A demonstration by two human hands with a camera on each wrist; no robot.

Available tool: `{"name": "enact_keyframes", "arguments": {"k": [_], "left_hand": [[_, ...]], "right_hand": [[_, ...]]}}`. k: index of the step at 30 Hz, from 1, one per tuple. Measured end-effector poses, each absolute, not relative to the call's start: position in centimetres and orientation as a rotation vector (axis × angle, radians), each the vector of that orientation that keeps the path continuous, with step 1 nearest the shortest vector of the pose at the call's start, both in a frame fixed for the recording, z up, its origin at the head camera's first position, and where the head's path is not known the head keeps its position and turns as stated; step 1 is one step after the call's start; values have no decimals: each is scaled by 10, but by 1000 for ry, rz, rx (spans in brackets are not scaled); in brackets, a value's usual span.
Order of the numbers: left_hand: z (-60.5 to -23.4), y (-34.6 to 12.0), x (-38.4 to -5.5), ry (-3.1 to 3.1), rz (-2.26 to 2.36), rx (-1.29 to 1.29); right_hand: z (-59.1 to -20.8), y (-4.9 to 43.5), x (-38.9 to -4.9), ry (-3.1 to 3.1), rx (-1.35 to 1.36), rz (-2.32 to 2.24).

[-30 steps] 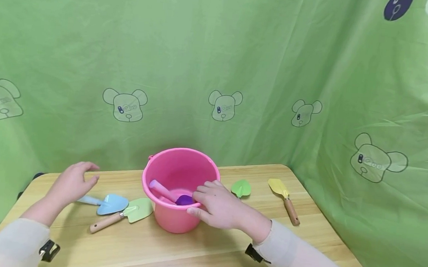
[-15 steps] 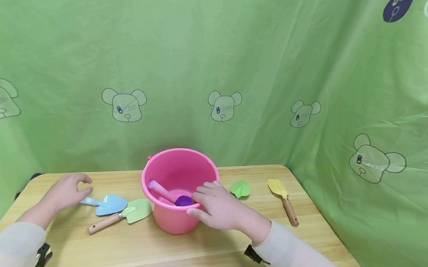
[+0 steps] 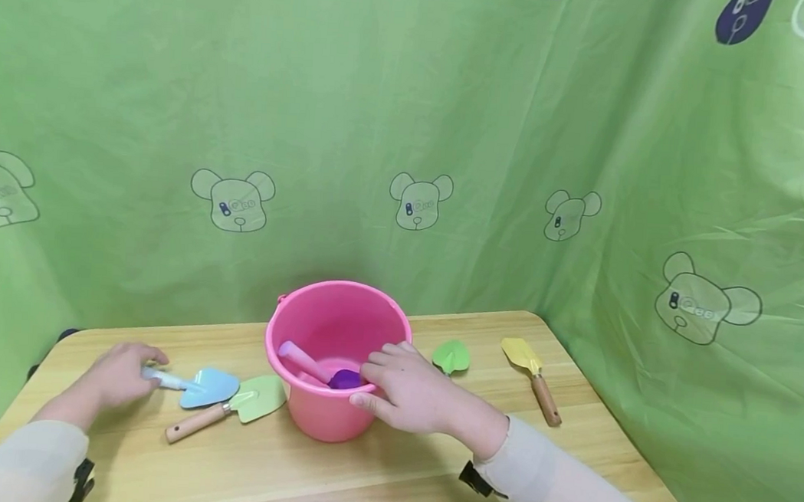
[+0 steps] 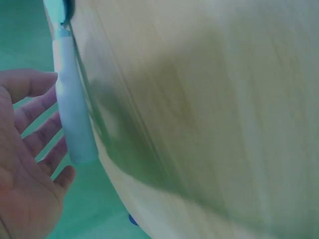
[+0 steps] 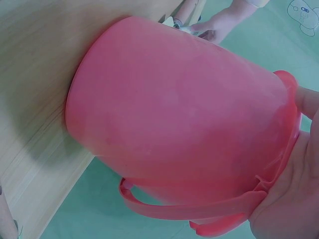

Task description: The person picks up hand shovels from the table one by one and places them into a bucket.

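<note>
— Right grip (image 3: 410,390): state and contact?
— Grasping the pink bucket (image 3: 326,419) at its rim. Fingers pass over the rim to the inside; the thumb lies on the outer side.

— Left grip (image 3: 118,376): state and contact?
— Released. The fingers are parted about the handle of the blue trowel (image 3: 210,389). In the left wrist view, the thumb tip stands at one edge of the handle and the fingers extend behind it. Actual contact cannot be determined.

— Position of the bucket?
— Upright on the wooden counter (image 3: 235,486), mouth facing up. The right wrist view shows its pink bail (image 5: 194,210) along one side.

— Contents of the bucket?
— One purple tool (image 3: 304,362). Its lighter handle leans toward the left wall; its dark head lies beside the fingers of the right grip.

— Remaining items?
— The blue trowel lies left of the bucket. Just beside it is a pale green trowel (image 3: 259,398), wooden handle outward, blade next to the bucket. To the right lies a leaf-shaped green blade (image 3: 451,357), its lower end hidden. Farther right lies a yellow trowel (image 3: 523,354), wooden handle toward the near side.

— Backdrop?
— Green fabric (image 3: 328,101) printed with bear heads.
</note>
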State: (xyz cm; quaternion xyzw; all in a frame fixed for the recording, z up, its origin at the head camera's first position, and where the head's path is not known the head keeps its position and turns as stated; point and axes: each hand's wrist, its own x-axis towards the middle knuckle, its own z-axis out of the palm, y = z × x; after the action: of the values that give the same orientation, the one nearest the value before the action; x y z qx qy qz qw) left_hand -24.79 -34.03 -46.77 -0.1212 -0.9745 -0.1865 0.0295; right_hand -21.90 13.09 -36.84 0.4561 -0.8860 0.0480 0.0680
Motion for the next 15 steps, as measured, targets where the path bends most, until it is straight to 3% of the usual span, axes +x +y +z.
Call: {"name": "enact_keyframes", "arguments": {"k": [15], "left_hand": [[-483, -347, -254, -3032, -596, -410]], "right_hand": [[-367, 131, -217, -2685, 1365, 152]]}}
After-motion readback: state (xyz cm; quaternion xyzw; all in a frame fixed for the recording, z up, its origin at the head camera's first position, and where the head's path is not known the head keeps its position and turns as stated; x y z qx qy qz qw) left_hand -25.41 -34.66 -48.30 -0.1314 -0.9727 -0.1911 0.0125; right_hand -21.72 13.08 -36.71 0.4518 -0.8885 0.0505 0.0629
